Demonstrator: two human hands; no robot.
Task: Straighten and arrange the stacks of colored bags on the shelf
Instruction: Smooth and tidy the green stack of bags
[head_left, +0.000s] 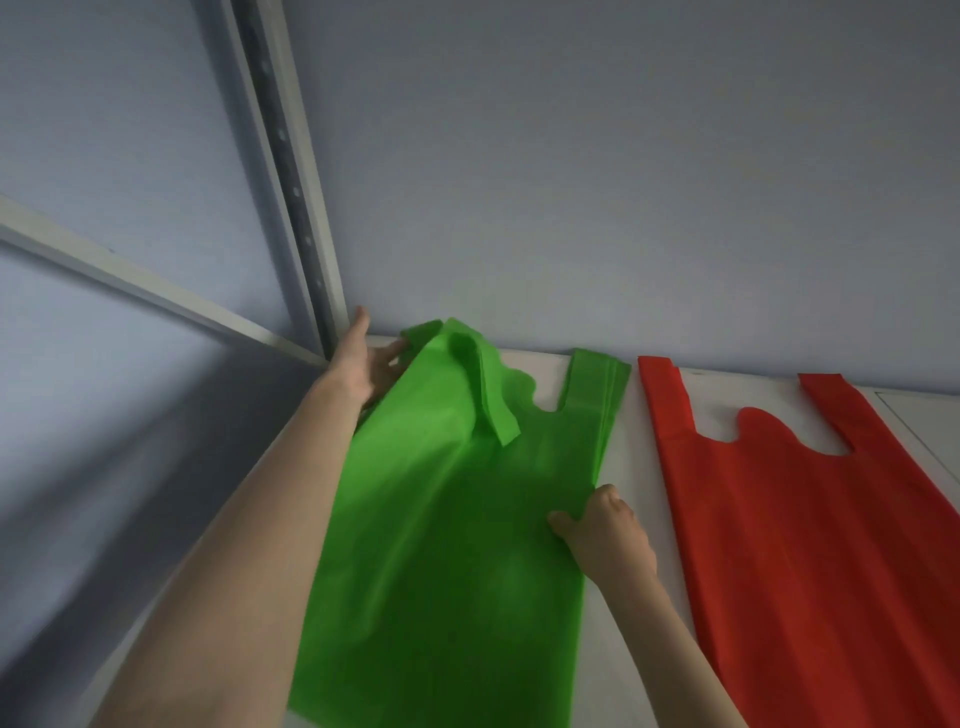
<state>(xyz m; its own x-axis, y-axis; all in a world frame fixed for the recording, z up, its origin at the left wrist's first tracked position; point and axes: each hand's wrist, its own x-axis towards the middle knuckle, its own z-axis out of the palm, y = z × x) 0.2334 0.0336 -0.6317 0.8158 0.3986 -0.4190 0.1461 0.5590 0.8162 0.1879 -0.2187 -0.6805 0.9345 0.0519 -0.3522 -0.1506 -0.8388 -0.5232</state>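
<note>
Fingers (571, 519) of both hands pinch green bags (441, 519)

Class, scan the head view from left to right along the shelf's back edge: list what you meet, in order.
metal upright → left hand → green bags → bare white shelf → red bags

Bare shelf (641, 467) lies open between green stack (441, 545) and red stack (810, 519); wall (571, 182) blocks behind.
</note>
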